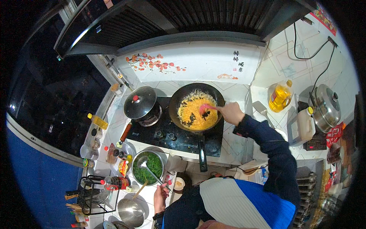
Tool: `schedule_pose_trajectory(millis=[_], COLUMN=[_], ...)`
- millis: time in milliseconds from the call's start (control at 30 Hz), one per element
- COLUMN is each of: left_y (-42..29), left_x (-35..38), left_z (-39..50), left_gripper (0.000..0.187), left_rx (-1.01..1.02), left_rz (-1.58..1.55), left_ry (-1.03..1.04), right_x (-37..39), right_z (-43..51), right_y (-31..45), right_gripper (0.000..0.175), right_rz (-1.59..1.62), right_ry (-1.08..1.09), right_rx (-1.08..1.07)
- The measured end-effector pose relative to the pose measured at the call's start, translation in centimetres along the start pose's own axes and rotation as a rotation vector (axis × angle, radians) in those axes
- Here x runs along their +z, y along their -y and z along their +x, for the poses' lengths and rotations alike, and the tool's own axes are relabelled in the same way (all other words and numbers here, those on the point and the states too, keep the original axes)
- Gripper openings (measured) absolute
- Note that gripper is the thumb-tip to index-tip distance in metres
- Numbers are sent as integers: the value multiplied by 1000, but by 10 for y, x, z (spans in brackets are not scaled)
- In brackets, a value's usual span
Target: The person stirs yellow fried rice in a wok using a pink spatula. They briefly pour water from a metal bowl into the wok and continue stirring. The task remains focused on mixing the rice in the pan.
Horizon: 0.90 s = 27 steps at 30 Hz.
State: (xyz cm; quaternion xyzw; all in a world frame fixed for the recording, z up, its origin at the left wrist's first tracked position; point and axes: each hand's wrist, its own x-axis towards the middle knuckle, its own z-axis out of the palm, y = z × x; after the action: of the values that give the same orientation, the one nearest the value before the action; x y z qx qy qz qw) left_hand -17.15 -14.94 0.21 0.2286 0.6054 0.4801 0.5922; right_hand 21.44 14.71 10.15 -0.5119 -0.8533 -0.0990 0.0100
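Observation:
My right hand (231, 112) grips the handle of a red utensil (206, 108), whose head rests in scrambled egg (194, 114) inside a black wok (175, 106) on the right burner. Near the handle end of a metal ladle (154, 175) is my left hand (161, 197), its fingers bent; whether it holds the ladle I cannot tell. The ladle's bowl lies on chopped greens (153, 166) in a steel bowl (133, 171). On the left burner stands a black pan with a lid (140, 103).
A range hood (188, 35) hangs over the black stove (177, 146). To the right are a spatula (261, 109), an oil bottle (280, 96), a jug (301, 126) and a steel pot (326, 110). Bottles, a steel pot (131, 212) and a black rack (85, 194) stand at the left.

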Motion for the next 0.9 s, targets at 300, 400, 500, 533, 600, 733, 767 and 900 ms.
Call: schedule_pose_trajectory(millis=[300,400,500,533,600,733,767,900], left_y=[-9,-1,5,4,-1,-19,-25,-46], left_x=[10,0,-8,-8,-9,8,12,23], left_z=[7,5,8,10,11,16,17,22], left_gripper=[47,44,42,41,42,45,46,55], left_rx=[15,44,51,77,89,83,79,190], left_rz=[-13,-94,-9,0,23,-84,-104,-68], left_ry=[-16,-52,-72,-73,-122,-138,-116,16], right_x=[-9,-34,-19,-8,15,30,23,-21], right_z=[2,-28,-15,-1,22,37,30,-16], right_y=[18,6,4,4,2,21,26,18], right_gripper=[40,45,39,42,32,25,25,28], right_rz=[90,-29,42,16,80,222,204,87], right_ry=[106,212,111,64,-82,-5,-102,-3], right_rx=[-33,-60,-95,-11,120,232,136,-41])
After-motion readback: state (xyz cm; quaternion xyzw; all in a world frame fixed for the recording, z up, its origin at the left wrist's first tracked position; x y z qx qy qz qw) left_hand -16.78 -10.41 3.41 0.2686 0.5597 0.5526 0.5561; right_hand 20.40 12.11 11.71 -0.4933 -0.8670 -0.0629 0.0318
